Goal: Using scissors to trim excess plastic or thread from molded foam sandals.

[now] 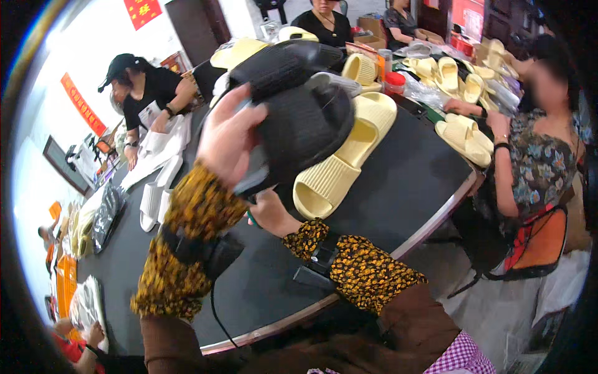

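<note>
Raised over the dark table, my left hand (pixel 232 138) is closed on a black slide slipper (pixel 302 128), thumb on top near its edge. A pale bluish-grey piece (pixel 254 177), perhaps cloth, shows beneath that hand. My right hand (pixel 272 214) is lower, close under the slipper; its fingers are mostly hidden, with a bit of green at them. Behind the held slipper, another black slipper (pixel 268 71) shows. Just right of my hands, a pair of pale yellow slippers (pixel 330 187) lies on the table, one beyond the other.
The black table (pixel 405 181) curves around me. White slippers (pixel 152 202) lie to the left, more yellow slippers (pixel 464 138) to the right. A heap of slippers (pixel 448 75) and a red-lidded jar (pixel 394 82) stand farther back. Several people sit around; an orange chair (pixel 536 240) is at right.
</note>
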The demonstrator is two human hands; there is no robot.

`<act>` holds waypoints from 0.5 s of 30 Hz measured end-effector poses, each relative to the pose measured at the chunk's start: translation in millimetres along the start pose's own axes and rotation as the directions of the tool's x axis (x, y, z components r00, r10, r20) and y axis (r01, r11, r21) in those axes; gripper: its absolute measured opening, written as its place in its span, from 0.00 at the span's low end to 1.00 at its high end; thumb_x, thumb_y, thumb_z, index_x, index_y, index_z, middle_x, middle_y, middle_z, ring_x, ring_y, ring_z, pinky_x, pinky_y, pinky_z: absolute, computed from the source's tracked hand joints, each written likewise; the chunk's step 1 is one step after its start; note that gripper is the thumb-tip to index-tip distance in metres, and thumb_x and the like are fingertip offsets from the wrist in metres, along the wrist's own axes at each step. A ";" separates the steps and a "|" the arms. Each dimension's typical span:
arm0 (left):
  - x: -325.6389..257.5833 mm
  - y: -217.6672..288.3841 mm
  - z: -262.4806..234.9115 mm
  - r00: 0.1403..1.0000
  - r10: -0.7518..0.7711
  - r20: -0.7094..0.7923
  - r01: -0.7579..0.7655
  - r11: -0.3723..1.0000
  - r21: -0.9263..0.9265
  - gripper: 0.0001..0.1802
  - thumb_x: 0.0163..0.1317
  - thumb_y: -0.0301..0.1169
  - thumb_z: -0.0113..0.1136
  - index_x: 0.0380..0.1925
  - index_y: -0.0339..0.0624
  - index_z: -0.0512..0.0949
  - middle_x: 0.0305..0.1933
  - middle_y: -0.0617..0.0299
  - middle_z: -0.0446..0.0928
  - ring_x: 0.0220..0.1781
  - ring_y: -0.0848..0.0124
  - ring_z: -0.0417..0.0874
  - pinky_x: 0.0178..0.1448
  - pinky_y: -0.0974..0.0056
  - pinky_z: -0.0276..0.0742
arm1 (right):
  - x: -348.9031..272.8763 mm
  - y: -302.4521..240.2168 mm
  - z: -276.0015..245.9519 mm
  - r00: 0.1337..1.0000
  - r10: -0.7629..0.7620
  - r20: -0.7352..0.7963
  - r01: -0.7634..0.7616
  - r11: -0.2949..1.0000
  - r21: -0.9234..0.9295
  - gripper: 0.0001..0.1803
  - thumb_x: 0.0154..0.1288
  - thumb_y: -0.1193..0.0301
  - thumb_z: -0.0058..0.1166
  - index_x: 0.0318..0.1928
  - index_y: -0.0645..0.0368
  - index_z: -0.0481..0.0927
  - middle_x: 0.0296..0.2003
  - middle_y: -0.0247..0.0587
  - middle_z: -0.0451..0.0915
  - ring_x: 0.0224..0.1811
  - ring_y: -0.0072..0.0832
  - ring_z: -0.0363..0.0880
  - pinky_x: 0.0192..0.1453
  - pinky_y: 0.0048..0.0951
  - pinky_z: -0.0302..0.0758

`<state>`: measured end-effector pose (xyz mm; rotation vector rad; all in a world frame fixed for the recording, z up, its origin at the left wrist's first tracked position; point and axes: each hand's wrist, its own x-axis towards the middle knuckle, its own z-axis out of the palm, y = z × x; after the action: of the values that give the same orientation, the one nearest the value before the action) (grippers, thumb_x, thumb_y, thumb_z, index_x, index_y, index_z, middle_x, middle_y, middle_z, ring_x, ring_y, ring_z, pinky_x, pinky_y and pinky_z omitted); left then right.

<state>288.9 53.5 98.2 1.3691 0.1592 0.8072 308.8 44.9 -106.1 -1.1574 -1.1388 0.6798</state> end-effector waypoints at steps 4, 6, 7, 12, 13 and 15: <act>52.9 -34.8 43.9 0.998 -0.056 -0.034 0.064 0.947 0.314 0.37 0.53 0.27 0.58 0.62 0.27 0.55 0.40 0.51 0.76 0.36 0.66 0.78 0.43 0.64 0.77 | 1.2 20.7 -9.4 0.985 -0.152 -0.078 0.160 0.982 0.105 0.11 0.58 0.70 0.55 0.35 0.68 0.74 0.30 0.51 0.79 0.33 0.38 0.78 0.35 0.34 0.71; 64.3 -62.6 35.0 0.996 -0.080 -0.030 0.084 0.859 0.504 0.40 0.52 0.30 0.60 0.63 0.27 0.54 0.40 0.48 0.77 0.35 0.64 0.79 0.44 0.64 0.76 | -8.0 -1.2 -11.7 1.000 -0.008 0.026 0.000 0.950 0.313 0.09 0.57 0.72 0.55 0.26 0.66 0.77 0.27 0.39 0.80 0.33 0.25 0.77 0.35 0.29 0.69; 71.5 -79.7 32.4 0.997 -0.072 -0.001 0.058 0.797 0.601 0.42 0.51 0.32 0.60 0.63 0.27 0.53 0.39 0.48 0.77 0.36 0.63 0.79 0.45 0.64 0.76 | -8.6 4.1 -13.6 1.000 -0.014 0.020 0.007 0.953 0.304 0.09 0.57 0.72 0.55 0.26 0.66 0.77 0.27 0.39 0.80 0.33 0.25 0.77 0.35 0.29 0.69; 66.7 -108.0 15.8 0.988 -0.117 0.103 0.025 0.774 0.633 0.43 0.51 0.32 0.61 0.64 0.28 0.51 0.48 0.39 0.73 0.50 0.59 0.77 0.56 0.62 0.71 | -10.1 30.7 -10.5 0.957 -0.274 -0.097 0.290 0.909 0.300 0.10 0.57 0.70 0.55 0.38 0.62 0.79 0.39 0.40 0.80 0.44 0.31 0.77 0.50 0.33 0.70; 63.3 -104.7 9.9 0.989 -0.105 0.100 0.014 0.755 0.656 0.42 0.51 0.32 0.61 0.63 0.30 0.53 0.48 0.40 0.74 0.50 0.58 0.77 0.56 0.61 0.71 | -13.6 14.9 -9.8 0.969 -0.243 -0.035 0.243 0.931 0.271 0.13 0.57 0.70 0.55 0.43 0.62 0.79 0.44 0.42 0.79 0.50 0.32 0.75 0.54 0.34 0.69; 53.5 -93.8 4.1 0.991 -0.094 0.092 0.006 0.730 0.684 0.41 0.51 0.32 0.60 0.63 0.31 0.54 0.48 0.41 0.74 0.50 0.58 0.77 0.56 0.61 0.71 | -15.5 -11.4 -9.2 0.982 -0.182 0.043 0.155 0.923 0.353 0.22 0.58 0.68 0.55 0.52 0.61 0.73 0.52 0.43 0.75 0.57 0.32 0.70 0.60 0.33 0.65</act>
<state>369.3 83.5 32.4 2.1035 0.4316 0.6323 311.0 24.4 -100.5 -0.7284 -1.1128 0.7606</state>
